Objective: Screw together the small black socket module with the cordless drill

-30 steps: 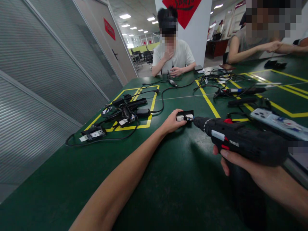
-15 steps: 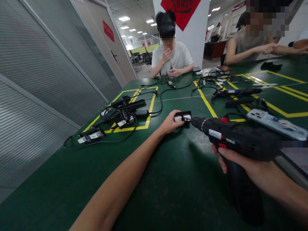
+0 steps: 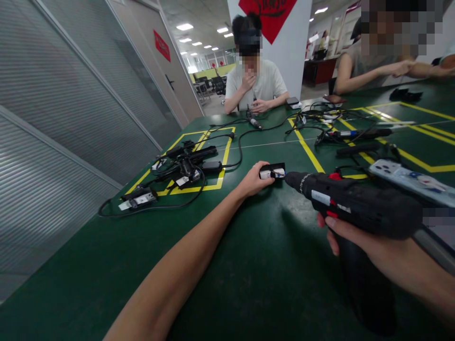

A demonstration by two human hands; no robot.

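My left hand (image 3: 256, 180) is closed around a small black case with a white inside (image 3: 279, 174), keeping it on the green table (image 3: 227, 246). In my right hand (image 3: 350, 234) is a black cordless drill (image 3: 341, 196) with red accents, held by its grip and pointed left. The drill's tip meets or nearly meets the right end of the case; whether they touch, I cannot tell. My right index finger lies by the red trigger.
Black devices and cables (image 3: 186, 166) lie inside yellow tape at left. More cables and tools (image 3: 348, 135) lie at the back right. A pale blue patterned phone-like object (image 3: 408, 177) is beside the drill. Two people sit across the table, one holding a small tool.
Almost nothing has changed: the whole view has shifted slightly. Both hands keep their grip on the case and the drill.
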